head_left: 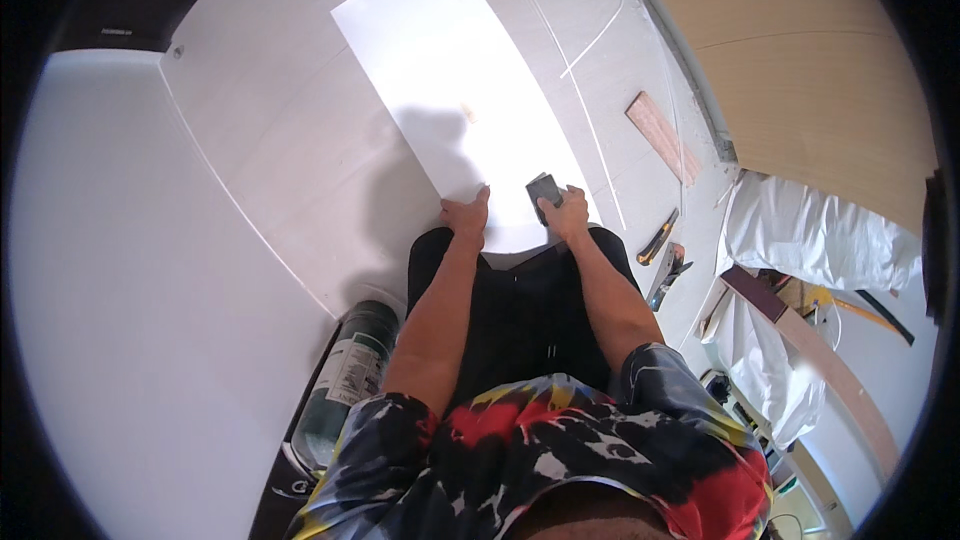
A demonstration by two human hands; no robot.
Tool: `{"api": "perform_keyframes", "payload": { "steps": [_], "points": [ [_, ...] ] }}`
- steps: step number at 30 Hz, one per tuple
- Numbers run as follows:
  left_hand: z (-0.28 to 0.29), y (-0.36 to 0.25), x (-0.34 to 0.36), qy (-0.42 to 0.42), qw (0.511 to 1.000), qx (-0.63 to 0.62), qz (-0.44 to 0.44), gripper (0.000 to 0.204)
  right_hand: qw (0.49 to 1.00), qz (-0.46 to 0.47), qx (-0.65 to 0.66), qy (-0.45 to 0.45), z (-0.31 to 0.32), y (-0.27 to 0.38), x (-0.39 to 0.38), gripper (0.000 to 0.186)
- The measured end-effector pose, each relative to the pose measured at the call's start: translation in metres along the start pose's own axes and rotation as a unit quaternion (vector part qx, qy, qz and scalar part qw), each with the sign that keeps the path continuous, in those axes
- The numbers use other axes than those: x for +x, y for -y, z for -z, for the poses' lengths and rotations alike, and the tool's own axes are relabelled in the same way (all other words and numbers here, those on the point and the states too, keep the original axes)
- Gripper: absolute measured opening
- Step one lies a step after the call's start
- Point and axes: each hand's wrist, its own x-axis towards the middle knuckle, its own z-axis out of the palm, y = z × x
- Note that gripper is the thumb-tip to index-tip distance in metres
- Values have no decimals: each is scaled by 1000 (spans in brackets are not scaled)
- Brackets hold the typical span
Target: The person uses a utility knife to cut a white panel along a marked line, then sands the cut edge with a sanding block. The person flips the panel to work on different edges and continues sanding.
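A long white board (500, 90) lies lengthwise in front of me, its near end against my knees. My left hand (467, 213) grips its left edge close to that end, thumb on top and the other fingers mostly hidden. In my right hand (568, 213) is a dark grey, flat piece of sandpaper (543, 192), apparently folded. It rests on or just over the board's near right part; the exact contact is hard to make out. A small brownish mark (468, 113) shows on the board's face, beside the shadow cast across it.
To the right lie a utility knife (657, 237), a dark-handled tool (668, 277) and a wooden strip (662, 137). Thin white strips (590, 130) cross the floor. White plastic bags (800, 235) stand further right. A green cylinder (350, 370) is by my left side.
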Motion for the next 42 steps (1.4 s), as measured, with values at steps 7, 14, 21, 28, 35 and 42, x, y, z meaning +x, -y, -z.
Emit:
{"api": "perform_keyframes", "payload": {
  "steps": [7,14,21,28,35,42],
  "points": [
    [39,-7,-9,163,976,-144,7,102,973,9,191,125,75,-20,34,29],
    [87,-37,-123,126,949,-75,-277,102,967,55,142,203,238,108,-6,27],
    [105,-50,-242,153,882,91,-436,110,977,204,-60,23,259,192,-48,26],
    [53,-28,-243,-102,814,128,-557,98,981,192,6,33,265,266,-76,35],
    [130,-34,-282,-182,733,202,-623,59,971,196,126,51,301,266,-129,38],
    [226,-55,-354,-242,635,226,-698,38,770,157,612,94,335,188,-171,37]
  ]
}}
